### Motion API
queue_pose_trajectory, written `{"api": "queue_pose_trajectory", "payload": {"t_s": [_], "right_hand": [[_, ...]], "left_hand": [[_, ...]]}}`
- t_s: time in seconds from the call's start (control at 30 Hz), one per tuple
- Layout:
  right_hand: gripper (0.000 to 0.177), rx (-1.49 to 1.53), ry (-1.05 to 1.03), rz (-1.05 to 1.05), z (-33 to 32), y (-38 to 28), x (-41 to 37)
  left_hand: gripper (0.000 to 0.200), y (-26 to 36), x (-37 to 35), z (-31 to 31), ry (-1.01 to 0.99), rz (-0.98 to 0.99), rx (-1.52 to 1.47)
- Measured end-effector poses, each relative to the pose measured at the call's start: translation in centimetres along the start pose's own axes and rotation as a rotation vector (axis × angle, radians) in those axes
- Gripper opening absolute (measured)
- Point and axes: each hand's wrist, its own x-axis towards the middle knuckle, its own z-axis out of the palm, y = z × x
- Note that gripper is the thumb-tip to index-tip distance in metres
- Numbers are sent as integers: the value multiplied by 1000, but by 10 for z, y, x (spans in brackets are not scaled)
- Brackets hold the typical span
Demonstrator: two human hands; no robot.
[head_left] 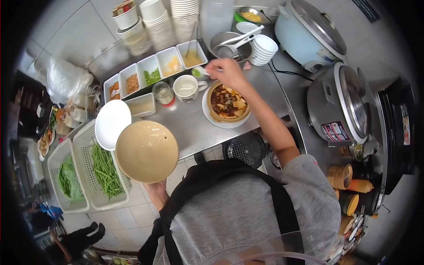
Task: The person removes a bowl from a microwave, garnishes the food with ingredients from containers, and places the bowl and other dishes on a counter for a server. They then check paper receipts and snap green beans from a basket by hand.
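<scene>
My right hand (227,73) pinches a small white spoon (206,72) carrying chopped green onion (197,72). It is above the counter, just past a clay pot (211,111) on a white plate (226,125). Tofu cubes in dark brown sauce (227,102) fill the pot. Low on the left, my left hand (157,191) grips a beige pot lid (147,152) with a small hole, its inner side facing up; the lid hides most of the fingers. Left of the right hand stand a white mug (186,88) and a glass jar (164,93).
White tubs of toppings (151,76) line the counter's back. A white dish (113,125) sits beside the lid, over baskets of green beans (106,172). Stacked bowls (263,49), a metal pot (224,48) and rice cookers (313,35) stand to the right. Another person (79,240) is at lower left.
</scene>
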Motion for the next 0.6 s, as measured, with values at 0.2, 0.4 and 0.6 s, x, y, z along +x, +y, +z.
{"api": "queue_pose_trajectory", "payload": {"t_s": [0.2,0.4,0.6], "right_hand": [[8,-741,143,-173,-29,16,-91],[12,118,109,259,-31,30,-73],[15,320,-39,18,56,-10,34]], "left_hand": [[49,-8,16,7,-28,-118,16],[49,-12,16,18,-38,-166,43],[48,-19,15,26,52,-118,127]]}}
